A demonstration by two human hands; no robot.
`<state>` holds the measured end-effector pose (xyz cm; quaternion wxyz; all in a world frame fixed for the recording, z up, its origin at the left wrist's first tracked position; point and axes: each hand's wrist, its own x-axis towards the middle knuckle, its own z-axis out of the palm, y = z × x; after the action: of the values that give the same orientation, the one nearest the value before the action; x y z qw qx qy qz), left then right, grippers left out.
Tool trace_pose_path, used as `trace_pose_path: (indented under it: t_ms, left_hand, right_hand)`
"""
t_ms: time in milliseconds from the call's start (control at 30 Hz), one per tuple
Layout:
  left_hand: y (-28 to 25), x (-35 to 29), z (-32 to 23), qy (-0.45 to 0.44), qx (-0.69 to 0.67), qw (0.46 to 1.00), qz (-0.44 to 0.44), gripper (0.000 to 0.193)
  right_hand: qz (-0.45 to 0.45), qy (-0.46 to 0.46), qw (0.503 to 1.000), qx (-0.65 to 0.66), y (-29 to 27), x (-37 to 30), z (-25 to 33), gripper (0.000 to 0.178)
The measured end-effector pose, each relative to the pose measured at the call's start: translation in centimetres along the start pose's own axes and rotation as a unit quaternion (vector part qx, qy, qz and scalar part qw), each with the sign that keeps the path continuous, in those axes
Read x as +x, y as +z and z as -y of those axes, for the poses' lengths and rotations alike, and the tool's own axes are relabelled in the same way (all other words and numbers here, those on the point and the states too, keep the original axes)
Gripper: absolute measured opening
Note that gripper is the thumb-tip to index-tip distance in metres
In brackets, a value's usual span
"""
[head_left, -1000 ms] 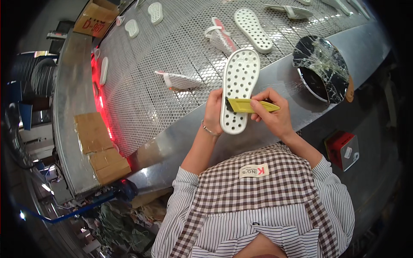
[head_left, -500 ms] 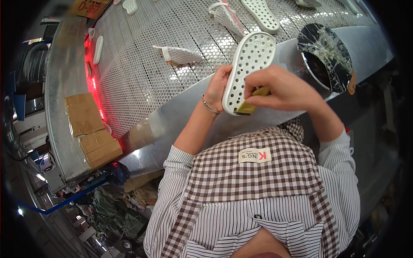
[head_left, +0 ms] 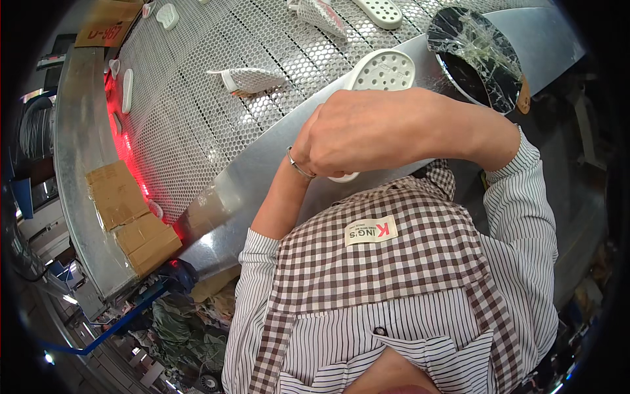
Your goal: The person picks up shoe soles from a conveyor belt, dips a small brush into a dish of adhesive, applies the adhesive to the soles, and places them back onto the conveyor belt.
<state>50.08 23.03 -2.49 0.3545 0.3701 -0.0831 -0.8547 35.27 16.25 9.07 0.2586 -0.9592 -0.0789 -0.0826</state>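
Note:
A white shoe sole (head_left: 382, 71) with small round holes is held tilted over the metal edge in front of my apron. My left hand (head_left: 302, 146), with a bracelet at the wrist, grips the sole's left side; its fingers are mostly covered. My right hand (head_left: 371, 128) is closed and reaches across the sole to its left edge, over my left hand. Its fingertips are hidden beneath it. The brush with a yellow handle, seen in that hand in the earlier frame, is out of sight behind it now.
White mesh shoe uppers (head_left: 256, 81) and more soles (head_left: 379, 12) lie on the honeycomb-patterned metal conveyor (head_left: 177, 79). At right stands a round black container (head_left: 485, 59) streaked with clear film. Flattened cardboard (head_left: 121, 197) covers the left ledge beside a red glow.
My right hand has swung left across the sole, from its lower right side to its left edge, and now covers most of it. The whole view has shifted slightly.

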Motion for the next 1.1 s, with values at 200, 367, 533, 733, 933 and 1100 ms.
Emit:
trace_pose_path:
  t_ms: [200, 367, 533, 733, 933, 1100]
  left_hand:
    - [-1.6, -0.1, 0.7, 0.029, 0.018, 0.999, -0.021, 0.043]
    - [-1.2, 0.3, -0.4, 0.039, -0.025, 0.995, 0.083, 0.058]
    - [-0.9, -1.4, -0.3, 0.189, -0.005, 0.981, 0.046, 0.06]
    - [-2.0, -2.4, -1.1, 0.291, 0.218, 0.926, -0.105, 0.072]
    - [-2.2, -2.9, -1.2, 0.296, 0.175, 0.928, -0.141, 0.092]
    - [-2.1, -4.1, -0.4, 0.299, 0.131, 0.94, -0.101, 0.081]
  right_hand:
    - [0.006, 0.105, 0.994, -0.016, -1.7, -2.8, -2.4, 0.007]
    - [-0.19, 0.153, 0.97, -0.008, -2.4, -9.7, -5.0, 0.011]
    - [-0.518, 0.374, 0.768, -0.041, 0.4, -17.6, -2.3, 0.01]
    - [-0.567, 0.498, 0.655, 0.037, 5.2, -22.2, -2.4, 0.014]
    - [-0.519, 0.525, 0.674, 0.007, 5.9, -22.2, -3.1, 0.016]
    - [-0.53, 0.548, 0.643, 0.073, 5.8, -22.3, -3.3, 0.017]
